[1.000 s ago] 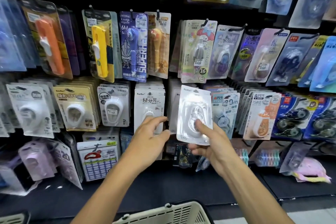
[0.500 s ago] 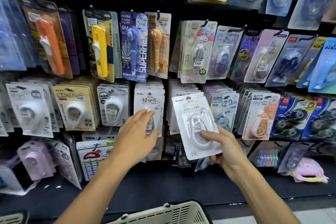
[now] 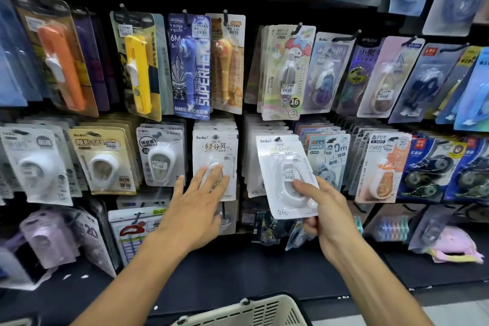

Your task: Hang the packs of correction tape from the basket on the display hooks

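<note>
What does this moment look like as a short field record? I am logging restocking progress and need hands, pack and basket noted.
left hand: open, fingers resting on the hanging BoBo pack
right hand: pinching a white correction tape pack
held pack: tilted, its hang hole at the hook tip; whether it is threaded on cannot be told
basket: at the bottom edge, contents not visible
display: rows of packs on hooks
</note>
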A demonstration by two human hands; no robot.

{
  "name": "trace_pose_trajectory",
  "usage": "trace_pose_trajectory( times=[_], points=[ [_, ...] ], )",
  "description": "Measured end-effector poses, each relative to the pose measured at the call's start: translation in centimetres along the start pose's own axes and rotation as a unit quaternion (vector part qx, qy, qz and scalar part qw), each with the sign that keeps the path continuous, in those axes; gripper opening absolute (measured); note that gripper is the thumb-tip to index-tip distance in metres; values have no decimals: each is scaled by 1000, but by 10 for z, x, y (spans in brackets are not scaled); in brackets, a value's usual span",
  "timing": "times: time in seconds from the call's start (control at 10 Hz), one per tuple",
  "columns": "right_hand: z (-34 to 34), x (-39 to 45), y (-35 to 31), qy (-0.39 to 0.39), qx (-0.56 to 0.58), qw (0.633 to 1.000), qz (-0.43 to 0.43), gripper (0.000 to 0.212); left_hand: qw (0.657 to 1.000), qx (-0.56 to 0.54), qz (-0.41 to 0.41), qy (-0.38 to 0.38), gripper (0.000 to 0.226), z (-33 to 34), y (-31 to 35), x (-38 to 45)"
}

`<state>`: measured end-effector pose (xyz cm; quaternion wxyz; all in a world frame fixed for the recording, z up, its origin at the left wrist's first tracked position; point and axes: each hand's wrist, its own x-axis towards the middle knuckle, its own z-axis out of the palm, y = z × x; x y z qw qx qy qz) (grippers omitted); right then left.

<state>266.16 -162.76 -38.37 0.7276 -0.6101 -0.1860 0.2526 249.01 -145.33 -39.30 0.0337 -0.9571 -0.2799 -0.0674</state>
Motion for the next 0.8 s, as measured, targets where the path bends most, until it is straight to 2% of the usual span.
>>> trace_pose_trajectory(
  times=[0.2,0.3,0.5,0.6,0.7,0.8],
  points=[
    [11,17,10,23,-57,998,8,18,1000,-13,2,6,82,2,2,1],
    [28,45,24,50,-56,996,49,50,1000,-21,2,5,80,7,2,1],
    [44,67,38,56,-42,994,78,94,999,-25,0,22,81,12,-2,3],
    [33,56,44,38,-64,988,133,91,999,-49,-6,6,82,7,1,-1],
    [21,47,34,21,-160,971,175,82,997,-80,-12,2,82,-3,5,-7],
    [12,34,4,-3,-290,952,101,47,962,-260,-40,81,74,-21,15,-21]
  ],
)
